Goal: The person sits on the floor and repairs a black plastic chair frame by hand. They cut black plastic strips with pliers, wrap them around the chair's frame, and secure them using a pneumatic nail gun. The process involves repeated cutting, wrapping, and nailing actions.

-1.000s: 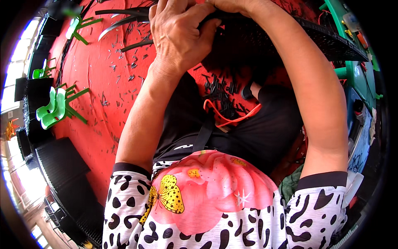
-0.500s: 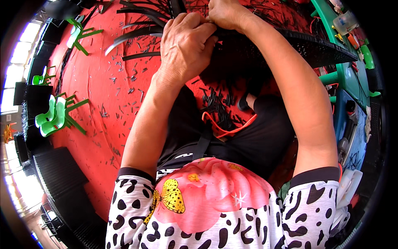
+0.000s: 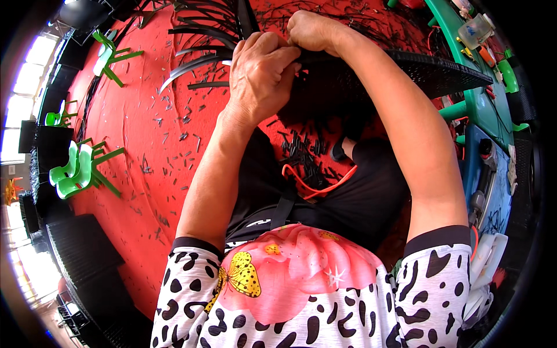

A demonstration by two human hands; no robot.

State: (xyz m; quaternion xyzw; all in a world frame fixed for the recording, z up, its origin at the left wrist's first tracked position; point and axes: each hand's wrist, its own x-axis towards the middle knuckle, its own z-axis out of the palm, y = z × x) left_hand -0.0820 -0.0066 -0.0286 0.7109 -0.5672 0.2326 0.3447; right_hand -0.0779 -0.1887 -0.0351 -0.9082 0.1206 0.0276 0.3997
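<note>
A black woven piece [image 3: 452,74] made of flat plastic-like strips lies ahead of me, above my lap. Its loose black strips [image 3: 200,64] fan out leftward past my left hand [image 3: 259,78], whose fingers are closed round the edge where the strips come out. Close beside it, with knuckles up, my right hand [image 3: 316,32] is closed in a pinch at the same edge. What lies between the right fingertips is hidden, probably a strip end too small to make out. The two hands nearly touch.
Short black offcuts [image 3: 304,153] litter the red floor [image 3: 139,133]. An orange-red cord loop [image 3: 319,188] lies between my legs. Green and white small chairs [image 3: 81,171] stand at left, near a black woven box [image 3: 84,243]. A green table [image 3: 464,40] with a clear jar [image 3: 476,32] is at right.
The whole view has shifted slightly, so the hands and woven piece sit a little lower in it. Both hands stay closed at the same edge, with more loose strips showing.
</note>
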